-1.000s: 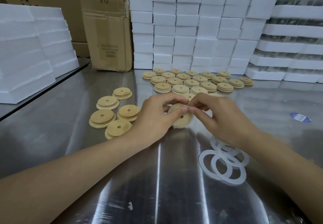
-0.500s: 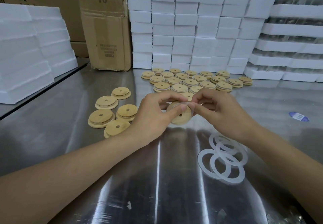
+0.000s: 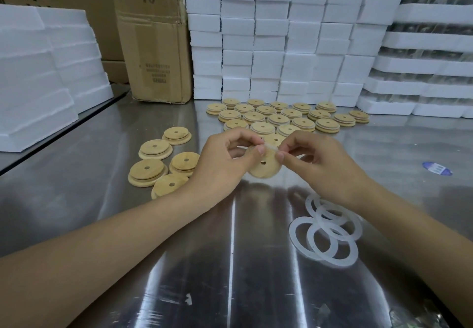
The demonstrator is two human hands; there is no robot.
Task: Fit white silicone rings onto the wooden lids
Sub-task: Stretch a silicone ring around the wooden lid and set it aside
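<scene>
head view: we hold one wooden lid (image 3: 265,167) up off the counter (image 3: 230,263) between both hands, its flat face with the small centre hole turned toward us. our left hand (image 3: 222,164) has its fingers (image 3: 259,150) closed on the lid's upper left edge, thumb across the face. our right hand (image 3: 317,161) pinches narrowly at the upper right edge, where a strip of the white silicone ring (image 3: 270,146) shows stretched along the top rim. how far round the ring is seated we cannot tell, as the hands hide most of the edge.

loose rings (image 3: 330,230) lie overlapped in a small pile on the counter, under our right wrist. five bare-looking lids (image 3: 156,150) sit to the left, near our left hand, and rows of lids (image 3: 286,118) stand behind, in front of the stacked foam blocks (image 3: 281,33) and a cardboard box (image 3: 153,41).

we judge the lid light and stiff, safe to grip firmly by its edge. the ring looks thin, soft and stretchy, probably a bit tacky, so it is best taken with fingertips at the rim and walked round in short pinches; let go too soon and it may spring off.
</scene>
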